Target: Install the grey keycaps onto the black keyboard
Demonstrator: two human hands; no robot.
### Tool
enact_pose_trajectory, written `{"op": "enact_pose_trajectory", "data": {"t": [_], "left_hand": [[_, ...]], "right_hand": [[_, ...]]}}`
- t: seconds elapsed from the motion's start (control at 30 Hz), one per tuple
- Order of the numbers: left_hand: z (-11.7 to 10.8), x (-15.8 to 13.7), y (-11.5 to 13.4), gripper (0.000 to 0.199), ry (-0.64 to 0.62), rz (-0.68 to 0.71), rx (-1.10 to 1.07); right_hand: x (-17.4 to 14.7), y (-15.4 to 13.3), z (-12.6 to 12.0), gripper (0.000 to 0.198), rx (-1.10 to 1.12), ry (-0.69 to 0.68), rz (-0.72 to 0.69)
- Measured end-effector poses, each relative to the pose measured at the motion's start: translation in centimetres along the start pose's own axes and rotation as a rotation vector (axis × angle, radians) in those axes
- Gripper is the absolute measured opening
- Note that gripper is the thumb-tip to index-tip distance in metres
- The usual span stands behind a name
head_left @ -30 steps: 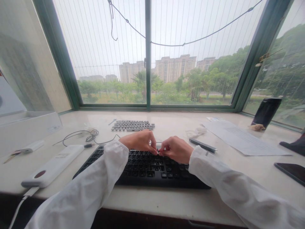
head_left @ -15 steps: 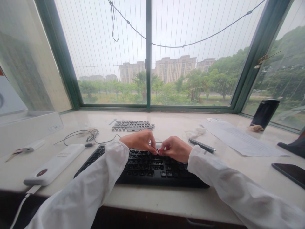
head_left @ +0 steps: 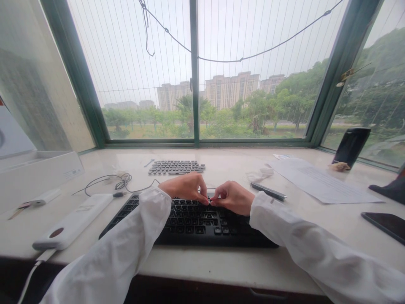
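Observation:
A black keyboard (head_left: 193, 240) with many of its keycaps off lies near the front edge of the white sill, its switch sockets bare. Over its upper part, my left hand (head_left: 186, 185) and my right hand (head_left: 233, 197) meet fingertip to fingertip, each closed in a pinch. Something tiny and dark, with a hint of red, shows between the fingertips; its kind is too small to tell. Loose keycaps (head_left: 177, 167) stand in rows on the sill behind the keyboard. The hands and sleeves hide parts of the keyboard.
To the left lie a white power bank (head_left: 74, 221), a coiled black cable (head_left: 123, 180) and a white box (head_left: 41, 171). On the right are a pen (head_left: 268, 191), a paper sheet (head_left: 319, 181), a phone (head_left: 384, 226) and an upright dark object (head_left: 351, 147).
The camera view has shifted slightly. Both hands hold the same pinch at the same spot on the keyboard.

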State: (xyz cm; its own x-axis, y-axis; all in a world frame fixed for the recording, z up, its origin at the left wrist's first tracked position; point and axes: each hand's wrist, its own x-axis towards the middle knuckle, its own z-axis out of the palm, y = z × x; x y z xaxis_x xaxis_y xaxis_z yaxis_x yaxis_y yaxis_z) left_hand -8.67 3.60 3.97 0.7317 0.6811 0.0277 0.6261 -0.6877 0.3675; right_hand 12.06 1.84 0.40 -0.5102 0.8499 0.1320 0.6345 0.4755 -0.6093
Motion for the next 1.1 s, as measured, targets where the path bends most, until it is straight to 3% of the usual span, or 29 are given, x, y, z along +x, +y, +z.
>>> {"op": "enact_pose_trajectory", "data": {"t": [0.53,0.77,1.1], "left_hand": [[0.0,-0.1,0.3,0.026,0.049,0.063,0.084],[-0.2,-0.4,0.4,0.018,0.048,0.081,-0.030],[-0.4,-0.3,0.2,0.017,0.048,0.105,-0.058]], "right_hand": [[-0.3,-0.4,-0.1,0.028,0.009,0.014,0.085],[0.1,0.6,-0.3,0.026,-0.028,0.010,-0.020],[-0.2,-0.2,-1.0,0.019,-0.169,0.022,-0.123]]}}
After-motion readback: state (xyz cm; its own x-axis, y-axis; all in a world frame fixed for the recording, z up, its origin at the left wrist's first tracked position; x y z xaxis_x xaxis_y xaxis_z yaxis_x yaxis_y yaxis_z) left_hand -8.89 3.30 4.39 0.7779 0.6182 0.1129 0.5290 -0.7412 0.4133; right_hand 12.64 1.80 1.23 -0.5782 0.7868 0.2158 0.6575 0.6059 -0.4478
